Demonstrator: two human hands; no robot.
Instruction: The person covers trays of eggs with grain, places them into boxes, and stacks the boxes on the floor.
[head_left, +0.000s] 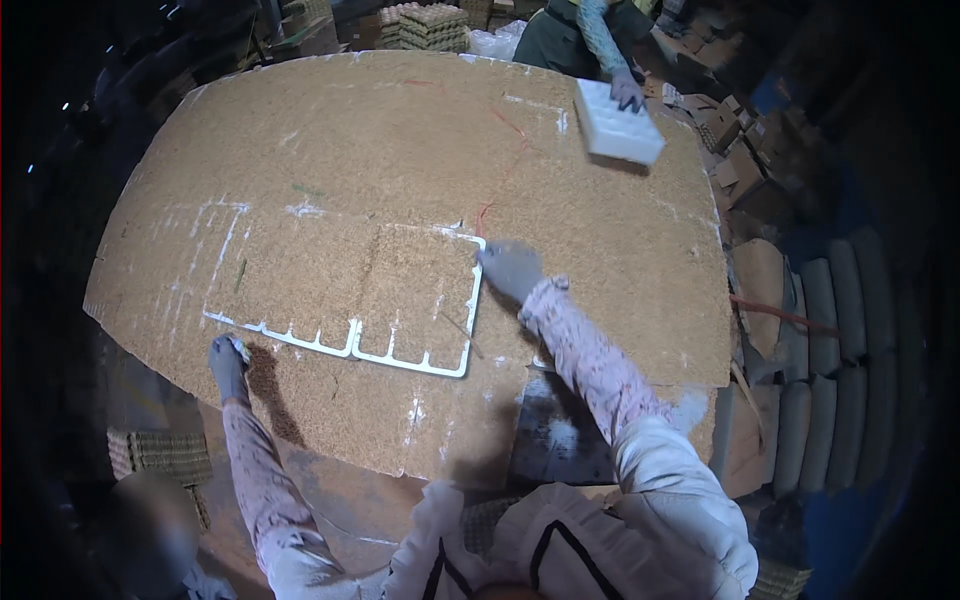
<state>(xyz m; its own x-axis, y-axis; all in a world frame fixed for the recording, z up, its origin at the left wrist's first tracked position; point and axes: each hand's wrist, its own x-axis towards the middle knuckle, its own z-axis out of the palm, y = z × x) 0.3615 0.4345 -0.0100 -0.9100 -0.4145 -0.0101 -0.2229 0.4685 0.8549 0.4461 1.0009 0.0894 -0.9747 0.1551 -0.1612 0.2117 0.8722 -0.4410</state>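
On a board of brown, coarse chip-like material (360, 157), a thin white frame with short inward teeth (411, 364) lies before me. Its front and right sides are solid white; a divider stub rises from the front side. My right hand (512, 270), in a grey glove and blurred, has its fingertips on the frame's far right corner. Near the board's left front edge, my left hand (227, 369), also gloved, is closed around a small pale crumpled thing (240, 349), mostly hidden by the fingers.
Across the board a person's gloved hand (627, 91) rests on a white block (616, 131). Egg trays are stacked at the back (433, 30) and at the lower left (161, 456). Grey rolled bundles (817, 322) and cardboard boxes (742, 169) stand at the right.
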